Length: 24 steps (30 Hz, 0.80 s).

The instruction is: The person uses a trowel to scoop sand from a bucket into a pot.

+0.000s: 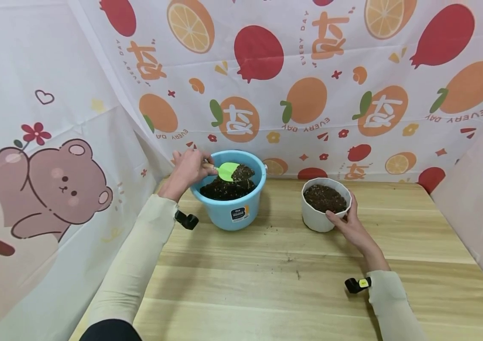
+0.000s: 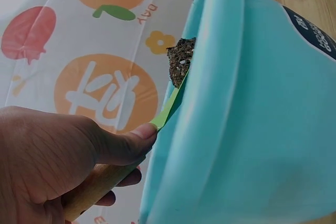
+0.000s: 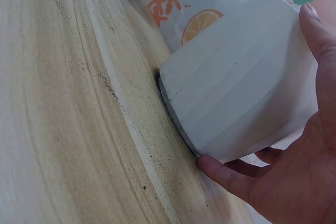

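The left hand (image 1: 187, 166) is grasping a soil-laden green trowel (image 1: 228, 171) over the blue bucket (image 1: 233, 210); the right hand (image 1: 348, 222) is cupping the white pot (image 1: 315, 219) near the surface's (image 1: 267, 279) back edge.

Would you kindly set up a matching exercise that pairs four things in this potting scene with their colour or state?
Things:
1. bucket
2. scoop
3. pot
4. left hand

Descriptions:
A. white, full of soil, steadied by the right hand
B. light blue, partly filled with soil
C. grips a wooden handle
D. green blade carrying soil

Pairs: 1-B, 2-D, 3-A, 4-C
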Available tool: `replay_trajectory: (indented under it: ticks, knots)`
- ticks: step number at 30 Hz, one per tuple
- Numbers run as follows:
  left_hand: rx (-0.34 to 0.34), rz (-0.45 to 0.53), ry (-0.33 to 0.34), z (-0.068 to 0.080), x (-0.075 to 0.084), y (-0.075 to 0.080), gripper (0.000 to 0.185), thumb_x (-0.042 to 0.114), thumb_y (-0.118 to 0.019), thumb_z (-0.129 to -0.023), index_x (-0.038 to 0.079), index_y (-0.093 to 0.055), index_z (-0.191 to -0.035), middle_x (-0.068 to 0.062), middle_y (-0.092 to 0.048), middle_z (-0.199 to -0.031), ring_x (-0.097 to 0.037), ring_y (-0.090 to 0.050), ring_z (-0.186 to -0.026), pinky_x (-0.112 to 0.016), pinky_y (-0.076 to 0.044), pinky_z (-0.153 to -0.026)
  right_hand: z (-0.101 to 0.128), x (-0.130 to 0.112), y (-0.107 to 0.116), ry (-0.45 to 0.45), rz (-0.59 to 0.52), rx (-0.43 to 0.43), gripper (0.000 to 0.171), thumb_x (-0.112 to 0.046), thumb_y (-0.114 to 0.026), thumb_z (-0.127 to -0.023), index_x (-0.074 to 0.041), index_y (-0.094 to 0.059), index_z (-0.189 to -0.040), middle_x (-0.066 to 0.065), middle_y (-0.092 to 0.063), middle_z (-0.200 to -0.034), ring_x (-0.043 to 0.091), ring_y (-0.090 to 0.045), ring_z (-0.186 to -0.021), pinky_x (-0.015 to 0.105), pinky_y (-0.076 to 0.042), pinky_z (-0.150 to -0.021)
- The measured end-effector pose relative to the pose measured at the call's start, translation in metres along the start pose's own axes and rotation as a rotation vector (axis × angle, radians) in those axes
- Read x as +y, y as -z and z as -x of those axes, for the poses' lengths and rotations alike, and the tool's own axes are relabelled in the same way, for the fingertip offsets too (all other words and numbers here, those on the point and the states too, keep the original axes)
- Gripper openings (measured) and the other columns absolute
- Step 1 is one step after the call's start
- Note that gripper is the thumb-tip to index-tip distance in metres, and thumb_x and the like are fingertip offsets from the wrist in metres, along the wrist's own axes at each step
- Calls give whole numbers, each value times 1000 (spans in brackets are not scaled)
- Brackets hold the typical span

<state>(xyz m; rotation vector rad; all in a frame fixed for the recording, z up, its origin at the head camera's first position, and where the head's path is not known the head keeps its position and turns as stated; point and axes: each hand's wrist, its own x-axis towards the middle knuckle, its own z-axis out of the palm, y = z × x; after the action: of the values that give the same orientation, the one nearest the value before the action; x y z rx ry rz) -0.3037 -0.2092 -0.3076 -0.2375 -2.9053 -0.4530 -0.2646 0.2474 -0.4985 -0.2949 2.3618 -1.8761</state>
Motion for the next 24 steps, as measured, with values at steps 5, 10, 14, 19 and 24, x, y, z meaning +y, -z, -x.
replay_trajectory:
  ticks: [5, 10, 14, 19, 24]
  knots:
    - [15, -3, -4, 0, 2, 4, 28, 34, -83, -84, 10, -78, -97, -13, -75, -96, -32, -57, -96, -54, -21, -92, 1, 1, 0, 0, -2, -3, 94, -27, -58, -103, -43, 18, -156, 13, -1, -167, 43, -16, -152, 34, -49, -99]
    - [25, -4, -6, -1, 4, 9, 27, 33, -83, -83, 10, -78, -97, -15, -73, -98, -34, -54, -101, -56, -21, -95, 2, 0, 0, 0, 8, -3, 95, -27, -58, -103, -42, 18, -156, 13, 0, -168, 45, -15, -153, 43, -47, -104]
    - [26, -5, -10, 0, 6, 13, 27, 33, -83, -84, 10, -78, -98, -16, -74, -100, -34, -55, -99, -56, -21, -93, 2, 1, 0, -4, 7, -7, 95, -27, -58, -103, -43, 18, -156, 13, 1, -168, 46, -14, -153, 48, -45, -106]
    - [37, 5, -32, -2, 7, 15, 26, 32, -82, -85, 10, -78, -97, -14, -75, -97, -32, -56, -95, -54, -21, -90, 2, 0, 0, -3, 8, -10, 95, -27, -59, -103, -43, 18, -156, 13, 1, -168, 45, -15, -153, 39, -47, -103]
    - [29, 4, -38, -4, 13, 18, 26, 34, -81, -86, 11, -78, -99, -11, -74, -96, -30, -55, -95, -54, -21, -92, 1, -1, 0, 4, 16, -7, 94, -27, -58, -103, -43, 18, -157, 12, 1, -168, 46, -14, -153, 38, -47, -104]
